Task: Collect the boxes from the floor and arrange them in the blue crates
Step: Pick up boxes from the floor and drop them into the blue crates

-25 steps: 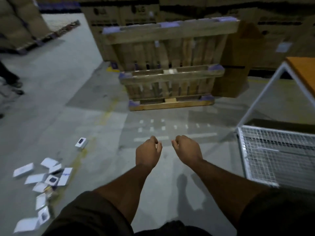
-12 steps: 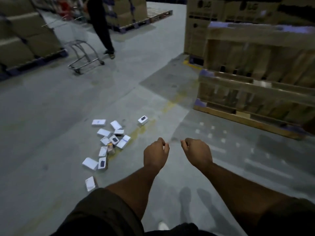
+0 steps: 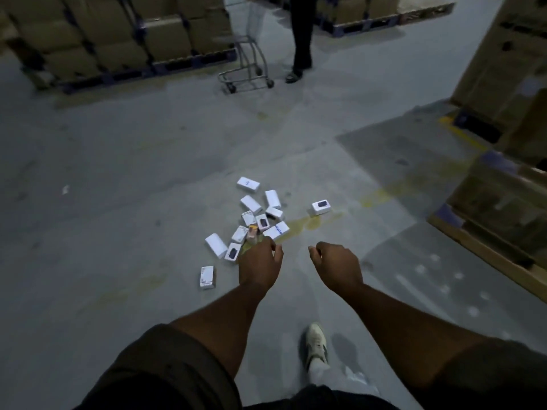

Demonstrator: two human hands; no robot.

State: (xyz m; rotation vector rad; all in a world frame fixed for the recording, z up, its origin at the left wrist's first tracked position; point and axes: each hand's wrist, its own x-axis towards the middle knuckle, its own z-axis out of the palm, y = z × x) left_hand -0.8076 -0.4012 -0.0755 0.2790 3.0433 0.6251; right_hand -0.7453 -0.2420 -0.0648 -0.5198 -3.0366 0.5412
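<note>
Several small white boxes [image 3: 251, 203] lie scattered on the grey concrete floor ahead of me. One box [image 3: 321, 207] lies apart to the right, another [image 3: 207, 276] nearer to me on the left. My left hand [image 3: 260, 266] hangs in front of the near edge of the pile, fingers loosely curled and holding nothing. My right hand [image 3: 336, 267] hangs beside it to the right, also loosely curled and empty. Both hands are well above the floor. No blue crate is in view.
Wooden pallets [image 3: 497, 232] lean at the right, with big cardboard cartons [image 3: 512, 63] behind them. Stacked cartons [image 3: 112, 39] line the far left. A person [image 3: 300, 39] stands by a metal trolley [image 3: 245, 69] at the back. My white shoe [image 3: 316, 344] is on the floor below.
The view has swung left, off the pallets and a white wire cart, onto the scattered boxes, which now lie straight ahead and closer. Both hands stay loosely curled and empty.
</note>
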